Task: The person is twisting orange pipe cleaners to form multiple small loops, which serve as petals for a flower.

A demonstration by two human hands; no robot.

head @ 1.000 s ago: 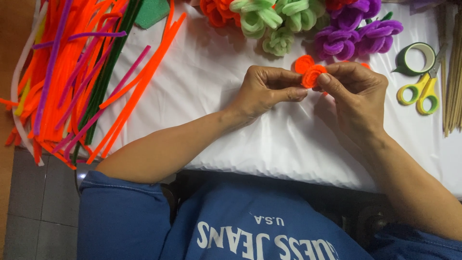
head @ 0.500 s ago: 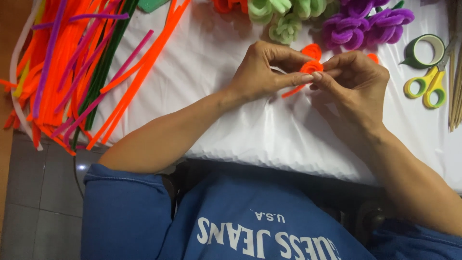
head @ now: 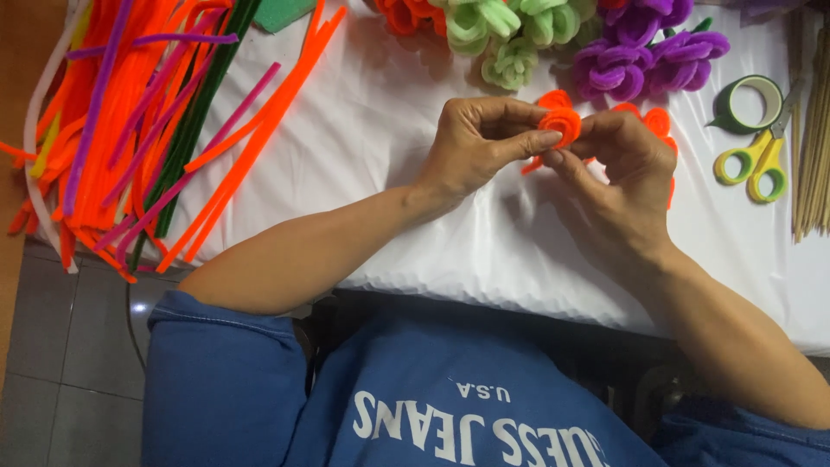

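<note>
Fingers of both hands meet on one small orange coil (head: 560,124), a fuzzy wire stem rolled into a spiral like a flower. It is held in the air just above the white bench (head: 372,130), near its far side. The left hand (head: 474,147) pinches the coil with thumb and forefinger closed on its left edge; the right hand (head: 616,173) closes on it from the right and from below, fingers curled, grip tight on the coil.

I judge the coil very light, soft on the surface and stiff only in the thin wire core. It bends easily and keeps the new shape, so a hard squeeze will spoil the spiral. Best hold is at the rim, with fingertips only.

Count: one coil in the hands, two purple flowers (head: 644,52), about three pale green flowers (head: 497,35), one pair of scissors (head: 756,164), one roll of green tape (head: 750,102). The loose stems (head: 130,121) at the left are too many to count.
</note>
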